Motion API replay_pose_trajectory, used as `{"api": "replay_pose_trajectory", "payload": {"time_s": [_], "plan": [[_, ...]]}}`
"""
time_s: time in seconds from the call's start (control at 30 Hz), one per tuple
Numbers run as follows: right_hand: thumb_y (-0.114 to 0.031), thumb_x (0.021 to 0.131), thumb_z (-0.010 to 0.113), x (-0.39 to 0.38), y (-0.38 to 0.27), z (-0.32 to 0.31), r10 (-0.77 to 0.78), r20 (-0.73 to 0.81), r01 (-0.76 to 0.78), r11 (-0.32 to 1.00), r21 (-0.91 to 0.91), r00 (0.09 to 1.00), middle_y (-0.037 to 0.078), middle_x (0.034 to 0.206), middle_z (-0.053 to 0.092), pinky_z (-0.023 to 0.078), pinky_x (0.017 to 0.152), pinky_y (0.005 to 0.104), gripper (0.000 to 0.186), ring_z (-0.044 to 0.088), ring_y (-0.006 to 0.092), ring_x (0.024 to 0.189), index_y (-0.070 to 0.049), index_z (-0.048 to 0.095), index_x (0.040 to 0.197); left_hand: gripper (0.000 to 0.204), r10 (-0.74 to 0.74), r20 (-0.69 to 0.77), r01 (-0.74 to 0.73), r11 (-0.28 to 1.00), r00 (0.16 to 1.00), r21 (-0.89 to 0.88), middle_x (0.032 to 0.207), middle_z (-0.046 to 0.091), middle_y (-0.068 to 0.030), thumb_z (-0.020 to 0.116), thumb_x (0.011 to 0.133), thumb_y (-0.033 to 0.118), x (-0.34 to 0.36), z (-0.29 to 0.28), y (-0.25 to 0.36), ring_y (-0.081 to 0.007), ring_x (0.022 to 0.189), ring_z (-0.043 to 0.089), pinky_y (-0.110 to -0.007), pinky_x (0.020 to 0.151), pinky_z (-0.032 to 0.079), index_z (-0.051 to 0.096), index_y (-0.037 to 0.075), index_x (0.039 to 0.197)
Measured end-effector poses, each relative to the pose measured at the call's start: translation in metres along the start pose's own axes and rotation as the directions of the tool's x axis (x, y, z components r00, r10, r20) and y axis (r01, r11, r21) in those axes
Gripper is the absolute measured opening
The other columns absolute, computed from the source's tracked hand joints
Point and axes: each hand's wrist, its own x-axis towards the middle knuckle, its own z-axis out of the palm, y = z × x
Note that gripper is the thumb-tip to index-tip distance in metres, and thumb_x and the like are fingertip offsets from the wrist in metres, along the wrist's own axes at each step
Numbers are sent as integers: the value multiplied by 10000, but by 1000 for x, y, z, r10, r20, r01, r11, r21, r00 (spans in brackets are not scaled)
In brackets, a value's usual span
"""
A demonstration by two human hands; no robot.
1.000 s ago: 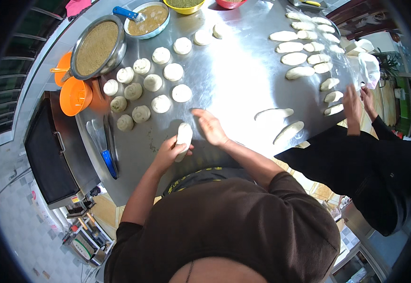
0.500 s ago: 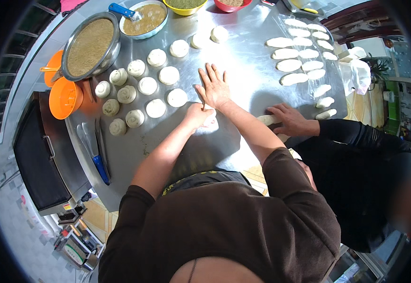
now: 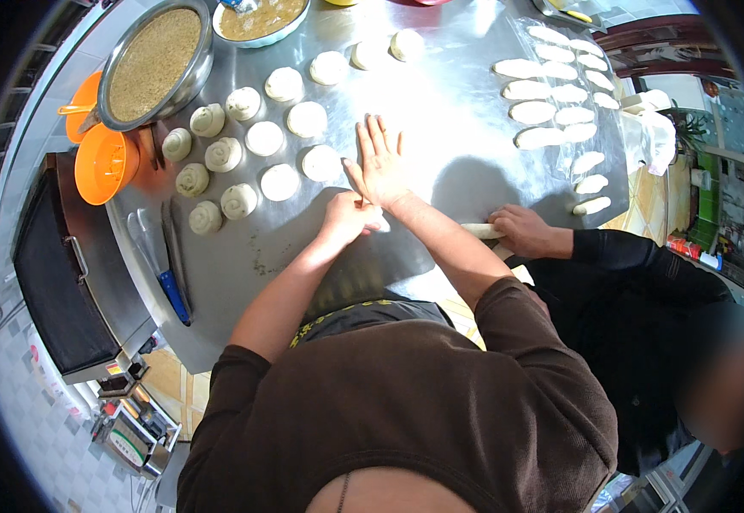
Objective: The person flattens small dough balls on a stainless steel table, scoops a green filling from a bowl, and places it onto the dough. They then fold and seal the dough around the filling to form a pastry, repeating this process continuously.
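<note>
Over the steel table, my left hand is closed, with a bit of pale dough showing at its finger side. Most of that dough is hidden by the hand. My right hand is just beyond it, fingers stretched out and spread, its heel against the left hand's thumb side. Round coiled dough pieces stand in loose rows to the left and ahead; the nearest is a smooth one left of my right hand.
At right, a co-worker's hand rests on a dough strip. Long dough pieces lie beyond it on plastic film. At left are a blue-handled knife, orange bowls and a metal basin of brown filling.
My right hand has turned more onto its edge, and my left hand has shifted slightly left and down. Less dough shows beside it. The co-worker's fingers have curled round the strip. The whole view has shifted.
</note>
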Motion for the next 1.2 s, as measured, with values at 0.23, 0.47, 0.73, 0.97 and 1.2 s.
{"api": "replay_pose_trajectory", "payload": {"time_s": [0.23,0.47,0.73,0.97,1.2], "plan": [[-491,895,486,-6,-1,-1,0,-14,1,1000,26,1000,199,1529,211,120,1124,585,753,154,368,1429,-41,280,1462,211,71,-67,-64,993,995,99,708,694,-91,675,842,178,-9,5,-2,-150,607,675,-292,551,524,633,-27,821],[-522,906,458,20,30,-6,59,-106,-73,988,-133,993,198,1531,212,114,1125,584,725,139,366,1431,-71,310,1454,227,117,-104,-98,981,988,170,673,672,-109,682,777,192,-5,2,-9,-163,607,678,-309,538,517,619,-25,803],[-394,828,618,47,39,-18,46,-143,-25,988,150,989,238,1490,272,141,1133,545,805,183,386,1413,3,283,1443,305,236,-119,-199,945,965,261,674,663,-120,658,793,312,-8,-2,-12,-221,632,662,-351,629,503,630,11,833],[-218,779,649,223,-55,-87,-353,-146,339,934,-113,924,207,1383,449,160,1150,522,867,257,303,1398,-29,165,1473,369,139,-125,-115,977,982,181,705,670,-139,693,822,346,-7,-3,-22,-217,597,649,-349,589,485,619,-12,867],[-177,766,617,288,-62,-64,-333,92,337,826,-453,939,138,1108,631,241,1127,483,581,519,280,1175,-12,404,1281,347,109,-118,-94,987,987,127,666,623,-126,681,833,311,-11,-5,-9,-213,613,670,-335,585,489,585,-22,835]]}}
